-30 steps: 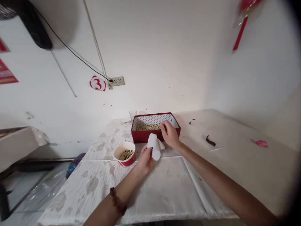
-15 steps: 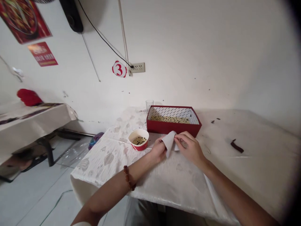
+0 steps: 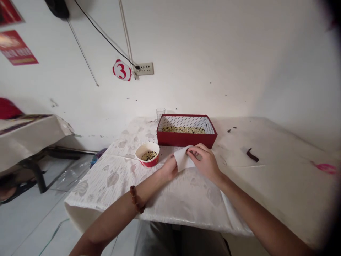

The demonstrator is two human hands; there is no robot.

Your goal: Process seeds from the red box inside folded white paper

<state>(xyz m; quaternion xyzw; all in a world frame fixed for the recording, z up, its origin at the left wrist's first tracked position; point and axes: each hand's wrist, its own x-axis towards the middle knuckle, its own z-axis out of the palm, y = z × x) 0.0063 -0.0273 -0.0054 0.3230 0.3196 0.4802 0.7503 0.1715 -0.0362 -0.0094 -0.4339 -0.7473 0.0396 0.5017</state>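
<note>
Between my hands is a thin white sheet (image 3: 183, 160), perhaps paper or cloth, in front of the dark red box. My left hand (image 3: 169, 168) is closed on the sheet's left side, its fingertips partly hidden behind it. My right hand (image 3: 204, 160) pinches the upper right edge between thumb and fingers. The open red box (image 3: 186, 139) holds a layer of pale and dark grains (image 3: 183, 130). Left of my left hand stands a red and white paper bowl (image 3: 151, 163) with similar grains at its bottom.
A clear glass (image 3: 160, 114) stands behind the box by the wall. A dark curled strip (image 3: 252, 155) and a pink item (image 3: 326, 168) lie on the right of the white tablecloth (image 3: 114, 188). A socket strip (image 3: 145, 68) with a plugged cable is on the wall. Another table (image 3: 34, 135) stands left.
My view has turned a little to the right. The white sheet, folded to a point before, is now spread flatter between my hands. Both hands keep hold of it.
</note>
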